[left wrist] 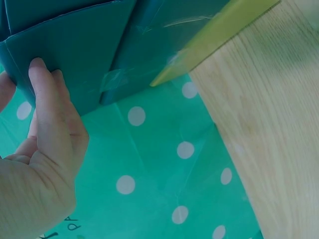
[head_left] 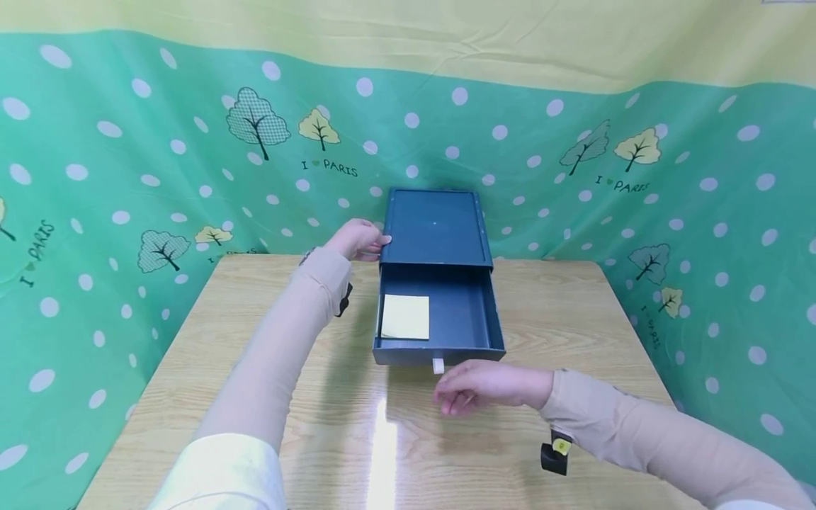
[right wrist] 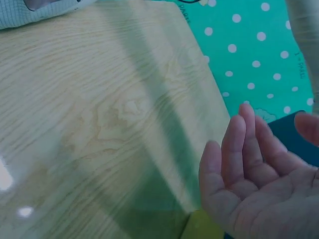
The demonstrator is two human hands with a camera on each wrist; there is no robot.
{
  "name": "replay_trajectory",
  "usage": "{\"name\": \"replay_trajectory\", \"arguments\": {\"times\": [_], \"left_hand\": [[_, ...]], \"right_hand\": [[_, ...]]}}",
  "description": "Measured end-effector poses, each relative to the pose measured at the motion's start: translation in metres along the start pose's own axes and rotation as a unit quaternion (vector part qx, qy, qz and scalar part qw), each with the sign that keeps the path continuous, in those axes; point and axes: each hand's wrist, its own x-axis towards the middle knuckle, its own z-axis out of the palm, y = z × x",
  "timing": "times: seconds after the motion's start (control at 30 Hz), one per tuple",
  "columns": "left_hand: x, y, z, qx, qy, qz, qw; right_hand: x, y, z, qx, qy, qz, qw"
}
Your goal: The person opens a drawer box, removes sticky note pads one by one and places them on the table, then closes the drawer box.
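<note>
A dark blue drawer box (head_left: 435,230) stands towards the back of the table, its drawer (head_left: 468,354) pulled out to the front. Inside the drawer, at the left, lies a pale yellow pad of sticky notes (head_left: 405,316). My left hand (head_left: 359,239) grips the left edge of the box's outer sleeve; the left wrist view shows its fingers (left wrist: 47,109) along the side panel. A small white pull tab (head_left: 438,365) hangs from the drawer front. Just below that tab is my right hand (head_left: 481,384), fingers loosely bent and holding nothing. The right wrist view shows its palm and relaxed fingers (right wrist: 233,149).
The wooden table (head_left: 274,397) reflects a bright streak of light in front of the box. Behind and at both sides hangs a green dotted curtain (head_left: 210,142). A yellow strip (left wrist: 214,40) runs along the box's lower edge in the left wrist view.
</note>
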Motion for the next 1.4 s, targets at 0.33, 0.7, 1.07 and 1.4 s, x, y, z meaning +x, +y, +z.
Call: {"name": "replay_trajectory", "arguments": {"times": [0.33,0.7,1.07,1.4], "left_hand": [[0.003,0.000,0.000,0.001,0.002,0.002,1.0000],[0.000,-0.002,0.001,0.002,0.001,-0.006,1.0000],[0.002,-0.003,0.001,0.003,0.005,0.005,1.0000],[0.002,-0.002,0.001,0.007,0.006,0.001,1.0000]], "right_hand": [[-0.009,-0.021,-0.017,0.019,-0.045,-0.086,0.995],[-0.015,-0.035,-0.026,0.062,-0.032,-0.131,0.989],[-0.014,-0.062,-0.040,0.104,0.003,-0.111,0.988],[-0.012,-0.088,-0.051,0.077,0.082,-0.041,0.993]]}}
